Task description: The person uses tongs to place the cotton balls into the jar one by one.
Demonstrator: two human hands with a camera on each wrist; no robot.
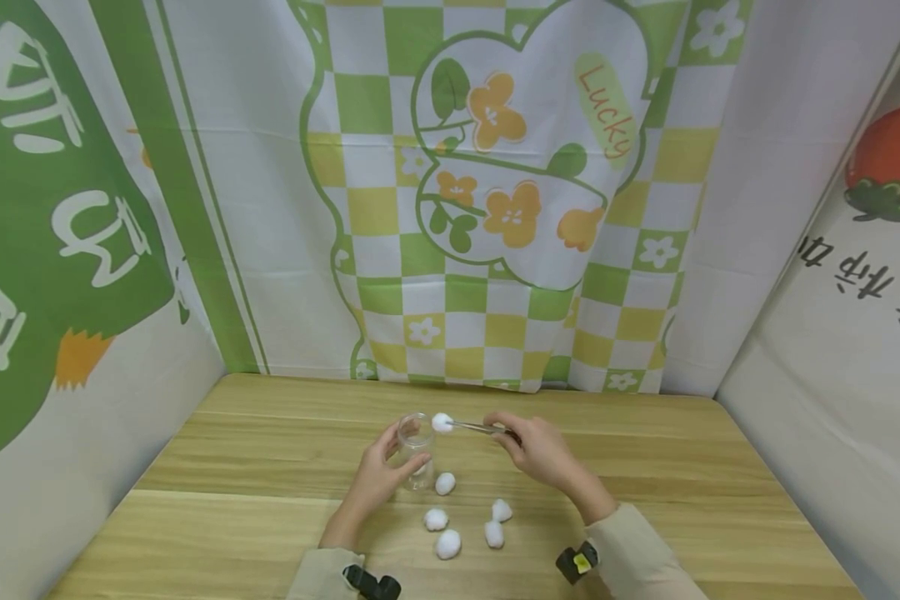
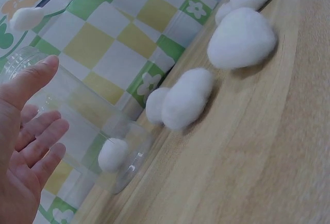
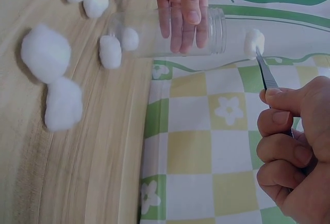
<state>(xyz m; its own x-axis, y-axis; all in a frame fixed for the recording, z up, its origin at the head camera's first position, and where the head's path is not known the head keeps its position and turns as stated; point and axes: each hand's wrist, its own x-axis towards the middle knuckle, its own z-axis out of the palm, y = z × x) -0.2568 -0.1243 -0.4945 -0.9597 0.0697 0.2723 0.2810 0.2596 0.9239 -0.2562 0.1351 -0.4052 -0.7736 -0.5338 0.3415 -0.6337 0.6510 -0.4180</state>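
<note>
My left hand (image 1: 378, 477) holds a clear jar (image 1: 417, 447) upright on the table, thumb on one side and fingers round the other. The jar's mouth has no lid, and one cotton ball (image 2: 113, 154) lies at its bottom. In my right hand (image 1: 542, 450) are metal tweezers (image 1: 474, 427), gripped between thumb and curled fingers. Their tips pinch a cotton ball (image 3: 253, 43) just right of the jar's rim, apart from it. Another cotton ball (image 1: 445, 483) sits on the table close to the jar's base.
Several more cotton balls lie nearer to me on the wooden table (image 1: 270, 467), including one (image 1: 448, 544) in front and a touching pair (image 1: 494, 534) to the right. A checked curtain (image 1: 450, 333) hangs along the back edge, with printed cloth at both sides.
</note>
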